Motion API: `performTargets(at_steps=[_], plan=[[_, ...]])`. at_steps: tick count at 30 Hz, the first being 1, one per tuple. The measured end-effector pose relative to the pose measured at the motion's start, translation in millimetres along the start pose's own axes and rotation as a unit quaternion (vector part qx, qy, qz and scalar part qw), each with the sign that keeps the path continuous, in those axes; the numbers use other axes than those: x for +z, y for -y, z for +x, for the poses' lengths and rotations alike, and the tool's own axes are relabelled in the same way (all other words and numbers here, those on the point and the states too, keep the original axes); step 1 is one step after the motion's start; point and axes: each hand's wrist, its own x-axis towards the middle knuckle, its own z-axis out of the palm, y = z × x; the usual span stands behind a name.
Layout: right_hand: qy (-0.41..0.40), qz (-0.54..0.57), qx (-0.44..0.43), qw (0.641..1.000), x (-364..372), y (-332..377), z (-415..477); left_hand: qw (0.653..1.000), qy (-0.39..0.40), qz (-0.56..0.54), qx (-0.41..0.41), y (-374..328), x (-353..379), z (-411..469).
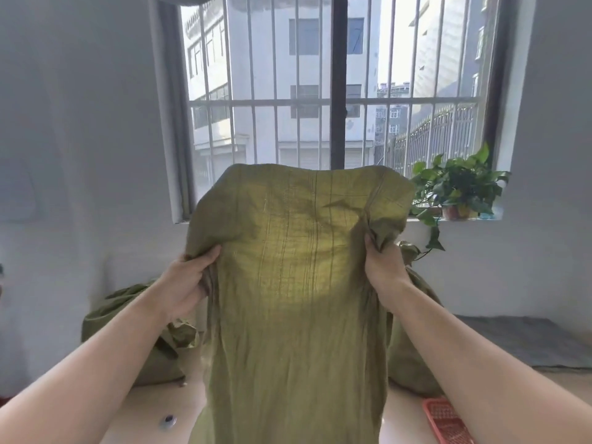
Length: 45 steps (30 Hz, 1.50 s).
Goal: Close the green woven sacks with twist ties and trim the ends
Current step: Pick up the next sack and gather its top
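- In the centre of the frame a sack [294,283] hangs upright, held up before the barred window [336,91]. Its top edge overlaps the window's lower part, and its lower end runs off the bottom of the frame.
- The top edge sags into rounded corners. The left edge is gathered into folds at the left hand [185,280], and the right edge is crumpled at the right hand [384,267].
- At the lower left there is a bare stretch of pale surface [153,408] between the left forearm and the sack, with a small round object [168,420] on it.
- At the lower right a red basket [445,421] lies just beside the right forearm.
- A second sack [128,331] slumps at middle left, behind the left forearm. A third sack [407,357] sits behind the right forearm. A grey mat [528,338] lies at the right.
- At the right a plant [458,187] stands on the sill [480,217], near the held sack's upper right corner. Its stems trail down the wall.
- The left hand grips the bunched left edge. Its thumb lies on the near face and points up and to the right, and its fingers are hidden behind the cloth.
- The right hand clutches a gathered fold of the right edge, thumb on the near side, with the cloth spilling over its fingers.
- Both bare forearms rise from the lower corners towards the centre. The hands are a sack's width apart, the right slightly higher.
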Motion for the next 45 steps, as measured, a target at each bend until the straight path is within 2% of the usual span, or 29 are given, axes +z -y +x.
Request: performTargets(at_steps=[3, 7, 10, 16, 18, 22, 25, 29, 32, 34, 39, 41, 45], plan=[[-0.006, 0.032, -0.015, 0.999, 2.0, 6.4, 5.0, 0.998, -0.025, 0.013, 0.051, 2.1, 1.6, 9.1], [0.038, 0.092, 0.021, 0.995, -2.8, -17.5, -10.6, 1.0, -0.015, 0.022, -0.007, 25.3, -8.8, 4.9], [0.068, 0.088, 0.021, 0.994, -5.8, -31.6, -13.6, 0.999, 0.022, 0.011, -0.046, 31.1, -12.3, 3.7], [0.037, 0.11, 0.041, 0.992, -9.8, -26.0, -2.4, 0.997, 0.043, -0.013, -0.067, 25.9, 6.0, 7.0], [0.029, 0.099, 0.03, 0.994, -9.5, -25.2, -3.0, 0.997, 0.026, -0.016, -0.071, 30.3, 12.1, 7.3], [0.01, 0.096, 0.009, 0.995, -5.5, -28.2, -7.0, 0.998, -0.055, 0.01, 0.003, 47.9, 24.8, 14.3], [0.007, 0.13, 0.012, 0.991, -3.5, -29.5, -8.1, 0.997, -0.062, -0.006, 0.034, 54.2, 33.0, 13.7], [0.042, 0.195, 0.077, 0.977, -1.3, -29.1, -12.7, 0.998, -0.045, -0.03, 0.02, 57.2, 35.2, 15.1], [0.109, 0.231, 0.083, 0.963, -6.0, -28.7, -16.2, 0.999, -0.022, -0.05, 0.0, 57.6, 34.1, 13.9], [0.154, 0.199, 0.088, 0.964, -10.0, -30.7, -16.9, 0.999, 0.005, -0.041, -0.002, 57.2, 31.9, 12.2], [0.155, 0.044, 0.093, 0.983, -17.9, -34.1, -7.2, 0.999, 0.032, 0.033, -0.002, 55.3, 41.5, 7.5], [0.158, 0.011, 0.077, 0.984, -19.9, -31.7, -6.6, 0.995, 0.018, 0.102, 0.016, 53.6, 51.2, 3.9], [0.131, -0.033, 0.051, 0.989, -19.8, -32.8, -2.8, 0.963, -0.018, 0.258, 0.076, 54.3, 68.1, -2.9]])
